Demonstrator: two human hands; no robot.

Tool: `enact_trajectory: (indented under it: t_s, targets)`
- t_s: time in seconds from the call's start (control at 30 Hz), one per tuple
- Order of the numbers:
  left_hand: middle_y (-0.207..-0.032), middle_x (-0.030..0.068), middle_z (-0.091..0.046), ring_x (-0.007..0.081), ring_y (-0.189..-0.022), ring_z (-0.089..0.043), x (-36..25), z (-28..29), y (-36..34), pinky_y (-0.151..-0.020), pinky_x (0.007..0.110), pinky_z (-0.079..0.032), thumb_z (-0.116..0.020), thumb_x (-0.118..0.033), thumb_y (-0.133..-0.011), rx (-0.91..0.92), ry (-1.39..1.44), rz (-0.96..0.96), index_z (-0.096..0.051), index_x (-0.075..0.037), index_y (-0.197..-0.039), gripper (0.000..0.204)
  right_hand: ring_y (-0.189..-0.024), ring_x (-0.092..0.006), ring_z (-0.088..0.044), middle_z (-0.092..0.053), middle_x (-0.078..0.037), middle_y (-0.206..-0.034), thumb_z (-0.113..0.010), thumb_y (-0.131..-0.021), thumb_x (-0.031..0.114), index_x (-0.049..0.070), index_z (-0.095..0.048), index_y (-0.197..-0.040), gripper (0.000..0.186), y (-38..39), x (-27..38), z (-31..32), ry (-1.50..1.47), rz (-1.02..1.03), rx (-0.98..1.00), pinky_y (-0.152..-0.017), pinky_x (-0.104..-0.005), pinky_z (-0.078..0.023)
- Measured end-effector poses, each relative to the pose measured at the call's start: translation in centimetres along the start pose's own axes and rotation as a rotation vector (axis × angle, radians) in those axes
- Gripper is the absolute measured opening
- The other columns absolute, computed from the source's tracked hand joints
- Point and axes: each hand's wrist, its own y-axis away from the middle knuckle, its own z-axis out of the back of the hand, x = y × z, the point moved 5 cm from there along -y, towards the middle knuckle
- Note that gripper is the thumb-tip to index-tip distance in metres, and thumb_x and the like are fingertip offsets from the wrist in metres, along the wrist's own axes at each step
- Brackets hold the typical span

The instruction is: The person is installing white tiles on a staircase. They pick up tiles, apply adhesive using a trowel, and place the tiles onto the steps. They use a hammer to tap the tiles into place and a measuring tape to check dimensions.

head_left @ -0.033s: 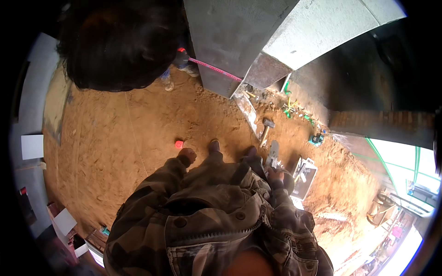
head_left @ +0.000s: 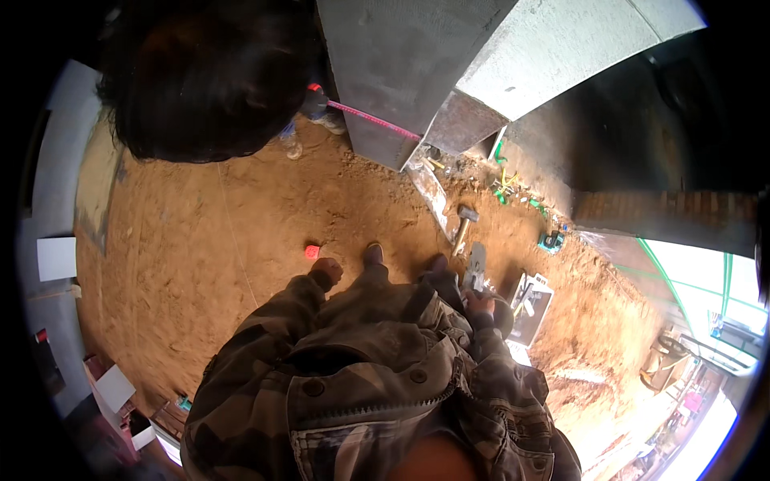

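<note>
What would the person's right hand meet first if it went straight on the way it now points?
Probably the grey trowel-like blade just ahead of the right hand, with the hammer beyond. Depth is unclear, as is whether the hand holds the blade.

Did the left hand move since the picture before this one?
No, not that I can see. In this view, the left hand is in the same spot, just below and right of the red object on the dirt.

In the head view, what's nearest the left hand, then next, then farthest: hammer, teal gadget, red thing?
1. Red thing, just beyond the left hand.
2. Hammer, off to the right.
3. Teal gadget, farther right.
</note>
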Motion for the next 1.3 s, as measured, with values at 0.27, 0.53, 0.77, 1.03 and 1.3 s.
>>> enact_trajectory:
  t_s: [0.27,0.53,0.77,1.03,1.3]
  targets:
    - [-0.059,0.0051,-0.063,0.0167,-0.052,-0.061,-2.0,-0.9,-0.8,-0.050,0.032,-0.049,-0.064,-0.018,-0.084,0.040,-0.074,-0.021,-0.066,-0.007,-0.072,0.016,-0.095,-0.0353,-0.068,-0.072,-0.020,-0.096,-0.073,-0.072,0.053,0.002,-0.074,-0.094,0.056,0.8,2.5,3.5,-0.113,-0.212,0.047,-0.087,-0.0436,-0.052]
    - [-0.059,0.0060,-0.064,0.0166,-0.053,-0.062,-4.1,-2.6,-1.8,-0.049,0.033,-0.048,-0.060,-0.017,-0.084,-0.009,-0.144,-0.009,-0.067,-0.008,-0.072,0.017,-0.093,-0.0373,-0.070,-0.072,-0.023,-0.096,-0.076,-0.067,0.054,0.000,-0.074,-0.093,0.060,-3.1,-2.3,0.9,-0.012,-0.159,0.054,-0.086,-0.0447,-0.054]
    - [-0.063,0.0064,-0.065,0.0159,-0.056,-0.064,-10.3,-7.1,-1.1,-0.054,0.033,-0.053,-0.067,-0.024,-0.082,-0.106,-0.392,-0.070,-0.067,-0.005,-0.075,0.021,-0.084,-0.0339,-0.071,-0.073,-0.019,-0.084,-0.072,-0.070,0.052,0.002,-0.075,-0.089,0.054,-5.6,-4.0,4.9,-0.198,-0.185,0.108,-0.080,-0.0424,-0.054]
    - [-0.069,0.0133,-0.069,0.0239,-0.066,-0.068,-17.8,-12.8,-1.4,-0.061,0.036,-0.053,-0.067,-0.022,-0.078,-0.149,-0.613,-0.207,-0.070,-0.005,-0.075,0.018,-0.097,-0.0379,-0.068,-0.072,-0.022,-0.095,-0.071,-0.075,0.052,-0.002,-0.074,-0.095,0.057,-7.5,-6.8,9.6,-0.297,-0.239,0.141,-0.089,-0.0451,-0.051]
    - [-0.075,0.0122,-0.070,0.0262,-0.072,-0.068,-24.8,-16.9,-3.1,-0.067,0.037,-0.054,-0.068,-0.019,-0.073,0.031,-0.657,-0.036,-0.073,-0.010,-0.078,0.011,-0.089,-0.0397,-0.069,-0.070,-0.026,-0.088,-0.070,-0.075,0.047,-0.005,-0.071,-0.090,0.053,-9.3,-13.1,8.3,-0.341,-0.237,0.074,-0.081,-0.0459,-0.052]
